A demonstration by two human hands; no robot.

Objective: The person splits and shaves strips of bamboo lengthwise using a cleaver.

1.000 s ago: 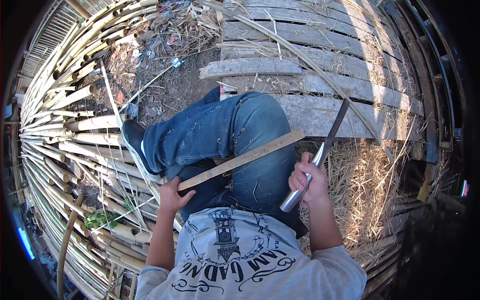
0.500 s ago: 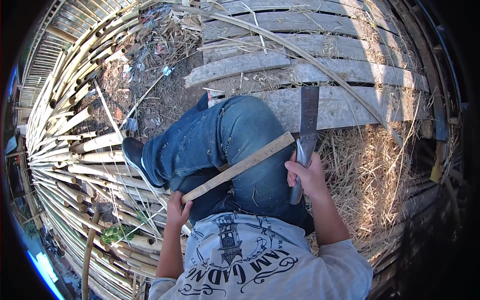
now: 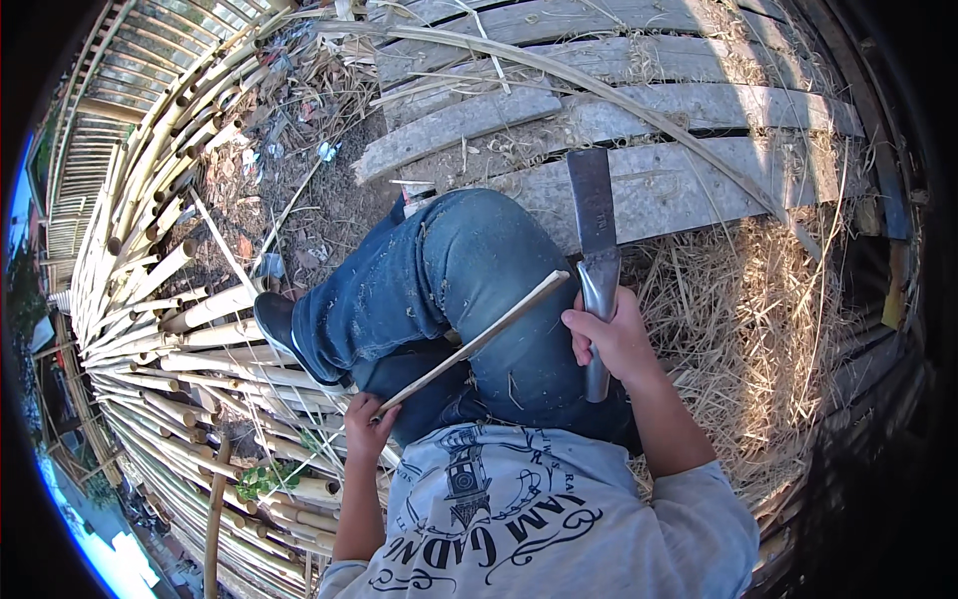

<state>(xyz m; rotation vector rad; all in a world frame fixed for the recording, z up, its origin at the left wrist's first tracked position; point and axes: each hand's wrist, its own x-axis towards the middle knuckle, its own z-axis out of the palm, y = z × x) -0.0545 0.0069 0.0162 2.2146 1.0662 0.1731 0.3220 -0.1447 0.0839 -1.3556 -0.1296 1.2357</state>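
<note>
One thin, straight, pale-tan bamboo strip (image 3: 469, 346) slants across mid-frame over the blue denim jeans (image 3: 489, 250), looking pretty narrow from this angle, with its lower end pinched in the left hand (image 3: 367, 424). Just right of centre, the right hand (image 3: 617, 339) is wrapped around the silver tubular handle of one flat, dark-grey metal knife (image 3: 596, 215), blade up. Left side's a pile of yellowish round bamboo poles (image 3: 225, 364), too many overlapping to count, tbh.

blade (image 3: 595, 200) is showing dark grey, handle (image 3: 599, 290) is gleaming silver, strip (image 3: 479, 340) is showing pale tan, jeans (image 3: 494, 255) are showing blue flecked with tan, shirt (image 3: 599, 499) is showing pale grey printed in black, straw (image 3: 689, 329) is glowing gold, planks (image 3: 664, 190) are showing grey
</note>
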